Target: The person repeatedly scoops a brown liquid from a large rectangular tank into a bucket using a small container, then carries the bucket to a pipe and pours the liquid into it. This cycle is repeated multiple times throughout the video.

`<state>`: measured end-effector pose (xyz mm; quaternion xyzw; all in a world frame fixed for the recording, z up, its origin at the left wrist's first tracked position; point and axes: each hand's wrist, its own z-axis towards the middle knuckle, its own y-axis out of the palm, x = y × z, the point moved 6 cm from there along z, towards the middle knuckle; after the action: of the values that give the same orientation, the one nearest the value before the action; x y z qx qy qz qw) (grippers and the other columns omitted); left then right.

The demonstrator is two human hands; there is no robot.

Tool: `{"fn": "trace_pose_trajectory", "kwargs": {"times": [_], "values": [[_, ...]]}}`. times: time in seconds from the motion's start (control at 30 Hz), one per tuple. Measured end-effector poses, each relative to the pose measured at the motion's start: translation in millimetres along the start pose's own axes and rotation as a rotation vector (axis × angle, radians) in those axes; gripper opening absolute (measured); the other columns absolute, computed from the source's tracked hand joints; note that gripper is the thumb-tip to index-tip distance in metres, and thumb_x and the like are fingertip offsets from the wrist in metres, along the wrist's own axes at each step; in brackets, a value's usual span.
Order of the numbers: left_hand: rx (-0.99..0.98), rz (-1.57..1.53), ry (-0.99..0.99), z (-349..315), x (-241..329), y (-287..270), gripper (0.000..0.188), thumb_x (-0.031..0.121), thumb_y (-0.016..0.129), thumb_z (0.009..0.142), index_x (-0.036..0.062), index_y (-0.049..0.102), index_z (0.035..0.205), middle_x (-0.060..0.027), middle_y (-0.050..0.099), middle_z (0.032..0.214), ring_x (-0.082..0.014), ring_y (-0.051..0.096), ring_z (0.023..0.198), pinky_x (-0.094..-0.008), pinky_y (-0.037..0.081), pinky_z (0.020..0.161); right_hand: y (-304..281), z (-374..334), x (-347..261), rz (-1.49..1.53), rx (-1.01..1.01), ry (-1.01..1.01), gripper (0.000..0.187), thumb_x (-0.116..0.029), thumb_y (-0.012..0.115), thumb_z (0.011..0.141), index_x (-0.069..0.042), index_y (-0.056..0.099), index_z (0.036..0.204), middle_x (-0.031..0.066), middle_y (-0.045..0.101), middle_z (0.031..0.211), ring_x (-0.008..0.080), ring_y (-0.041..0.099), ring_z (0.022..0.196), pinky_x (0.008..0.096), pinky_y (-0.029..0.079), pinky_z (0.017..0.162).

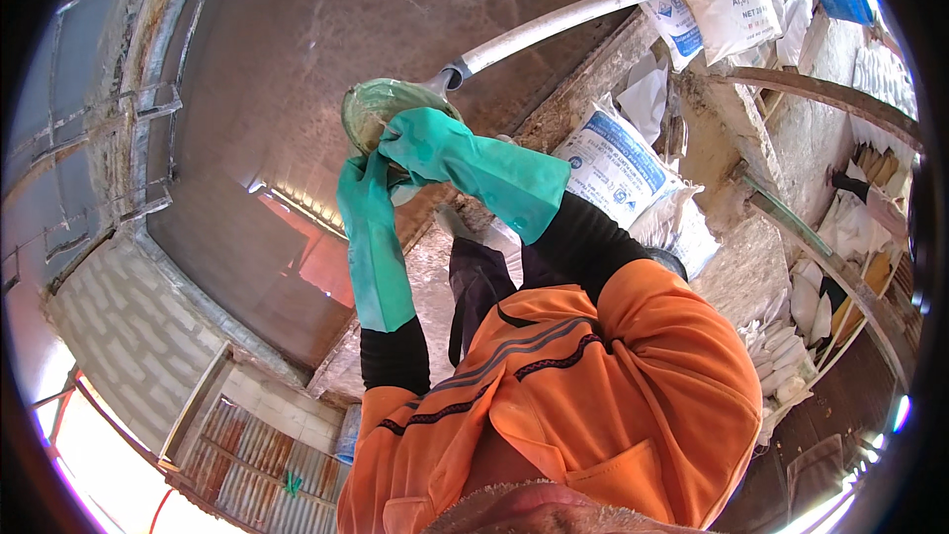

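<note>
My left hand [366, 193] and my right hand [423, 143] wear long green rubber gloves and are close together. Between them is a round, greenish, see-through dipper [371, 104], tilted, with pale residue on its inside. My right fingers are closed over its near rim, and the left fingers pinch its lower edge. A pale pipe [563, 22] comes in from the upper right; its grey end lies against the dipper's far side. Whether the two are joined, I cannot tell. Below them spreads a wide tank of brown liquid [287, 69].
A rough, pale ledge [420, 272] runs along the tank beside my feet. Printed white sacks [618, 163] lean on the right, with another sack [730, 8] hanging near the pipe. A curved beam [825, 99] crosses at right. A block wall [138, 326] stands left.
</note>
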<state>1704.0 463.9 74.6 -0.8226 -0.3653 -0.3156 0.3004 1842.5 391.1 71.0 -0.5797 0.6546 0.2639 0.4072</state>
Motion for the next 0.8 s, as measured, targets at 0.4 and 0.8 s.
{"fn": "trace_pose_trajectory", "kwargs": {"times": [0.4, 0.8], "values": [[-0.137, -0.033, 0.23, 4, 16, 36, 0.014, 0.012, 0.055, 0.098, 0.0, 0.062, 0.098, -0.0048, 0.062, 0.086, -0.0128, 0.059, 0.074, -0.0275, 0.051, 0.063, -27, -14, 17, 0.302, 0.327, -0.316, 0.032, -0.032, 0.06, 0.087, -0.01, 0.073, 0.106, 0.0119, 0.074, 0.091, 0.0244, 0.072, 0.081, 0.0366, 0.058, 0.077], [-0.209, 0.226, 0.413, 9, -11, 0, 0.027, 0.023, 0.061, 0.095, -0.0039, 0.065, 0.092, -0.0069, 0.063, 0.076, -0.0161, 0.055, 0.064, -0.0364, 0.047, 0.057, -2, -38, -1, 0.056, 0.323, -0.52, 0.024, -0.023, 0.067, 0.082, -0.013, 0.072, 0.103, 0.01, 0.071, 0.092, 0.0219, 0.069, 0.084, 0.0373, 0.057, 0.075]]}}
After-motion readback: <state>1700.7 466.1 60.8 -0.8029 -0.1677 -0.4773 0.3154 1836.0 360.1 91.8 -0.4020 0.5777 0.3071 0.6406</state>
